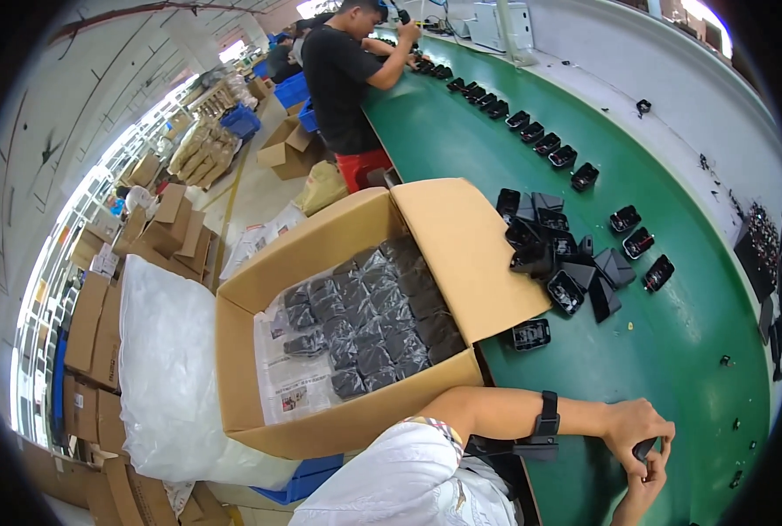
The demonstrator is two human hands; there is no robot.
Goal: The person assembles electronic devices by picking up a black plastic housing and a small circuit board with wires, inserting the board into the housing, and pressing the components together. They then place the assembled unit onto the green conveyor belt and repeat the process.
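Observation:
At the lower right, over the green bench, my left hand [632,431] has its fingers closed around a small black plastic part [644,449]. My right hand [647,486] comes up from the lower edge, its fingers meeting the same part from below. Most of the part is covered by the fingers, so its full shape is hidden. A black band with a small box [543,425] circles my left forearm. On the bench ahead, a pile of black plastic housings [568,291] lies loose, with one open housing [531,334] at its near side.
A big open carton [239,386] with rows of bagged black pieces [369,320] stands left of the bench [671,351]. One flap overlaps the bench. A line of black housings [546,144] runs toward a co-worker [338,83] in black. A white plastic sack [167,368] sits left.

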